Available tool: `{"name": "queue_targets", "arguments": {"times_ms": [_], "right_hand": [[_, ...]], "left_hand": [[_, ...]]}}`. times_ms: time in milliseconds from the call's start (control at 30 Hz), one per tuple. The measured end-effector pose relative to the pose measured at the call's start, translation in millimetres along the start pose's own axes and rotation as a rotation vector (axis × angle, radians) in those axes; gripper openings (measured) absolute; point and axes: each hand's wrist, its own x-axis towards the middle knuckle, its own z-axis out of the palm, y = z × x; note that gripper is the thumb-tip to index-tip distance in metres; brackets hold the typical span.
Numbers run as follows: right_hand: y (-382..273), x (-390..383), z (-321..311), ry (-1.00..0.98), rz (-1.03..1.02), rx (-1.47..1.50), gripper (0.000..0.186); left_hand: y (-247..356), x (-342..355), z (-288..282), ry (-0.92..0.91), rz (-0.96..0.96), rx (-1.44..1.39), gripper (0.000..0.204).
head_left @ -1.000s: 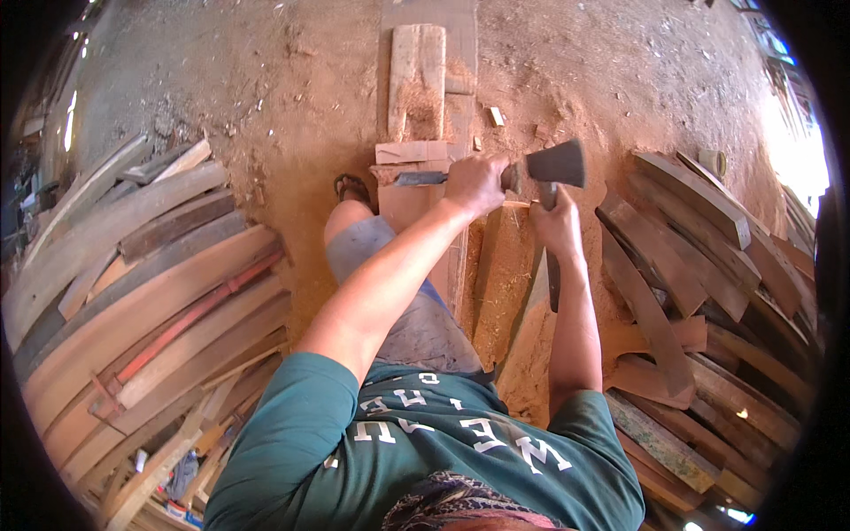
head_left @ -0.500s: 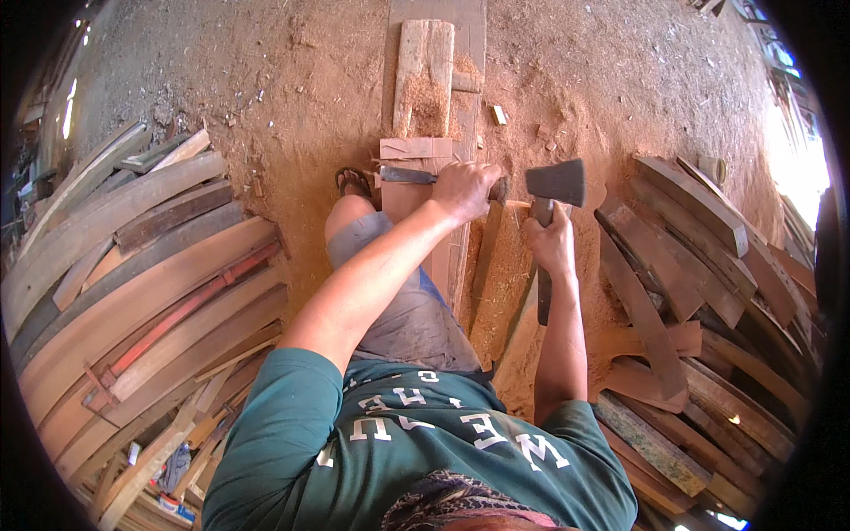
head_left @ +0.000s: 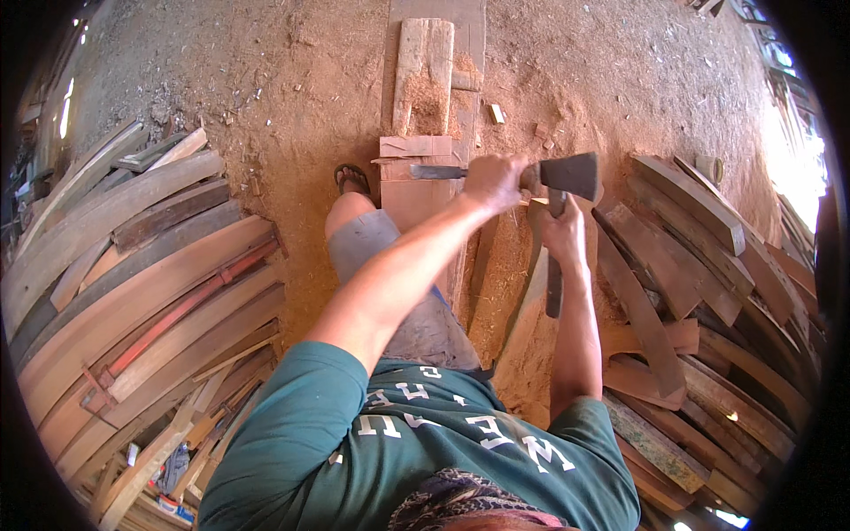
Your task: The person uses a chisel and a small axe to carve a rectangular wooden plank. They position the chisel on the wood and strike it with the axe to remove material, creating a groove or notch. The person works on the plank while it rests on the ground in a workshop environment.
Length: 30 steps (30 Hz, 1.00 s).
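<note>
My left hand (head_left: 494, 183) is closed round a chisel (head_left: 438, 172), its blade pointing left over a reddish wooden board (head_left: 407, 196). The chisel's handle end sticks out to the right of my fist. There it meets, or nearly meets, the dark head of a hatchet (head_left: 571, 176); I cannot tell if they touch. Upright in my right hand (head_left: 564, 232), the hatchet has its handle running down along my forearm. The board lies beneath my left forearm, partly hidden by it and by my leg. A cut strip (head_left: 416, 147) crosses its far end.
Beyond the board is a worn wooden block (head_left: 427, 75) covered in shavings, on a long plank (head_left: 469, 26). Stacked timber (head_left: 159, 239) fills the left, with a red bar clamp (head_left: 190, 305) on it. More planks (head_left: 655, 283) lie at right. Sawdust covers the ground (head_left: 301, 106).
My left hand has shifted right with the chisel, bringing its handle end up to the hatchet head. My right hand and the hatchet have moved slightly right.
</note>
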Motion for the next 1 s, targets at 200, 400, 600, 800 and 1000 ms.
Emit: {"name": "queue_targets", "arguments": {"times_ms": [200,400,600,800,1000], "right_hand": [[26,0,19,0.057,-0.194,-0.124,0.024],[-3,-44,-13,-0.004,0.078,0.229,0.009],[18,-81,-34,-0.029,0.254,0.21,0.028],[40,-97,-21,0.002,0.228,0.279,0.013],[22,-108,-17,-0.033,0.159,0.299,0.01]], "left_hand": [[-20,-10,-19,-0.118,-0.091,0.01,0.021],[-44,18,-129,0.536,-0.59,-0.797,0.035],[-84,-33,-182,0.958,-0.293,-0.521,0.042],[-76,-53,-186,0.936,-0.226,-1.263,0.026],[-70,-72,-147,0.939,-0.358,-0.935,0.018]]}}
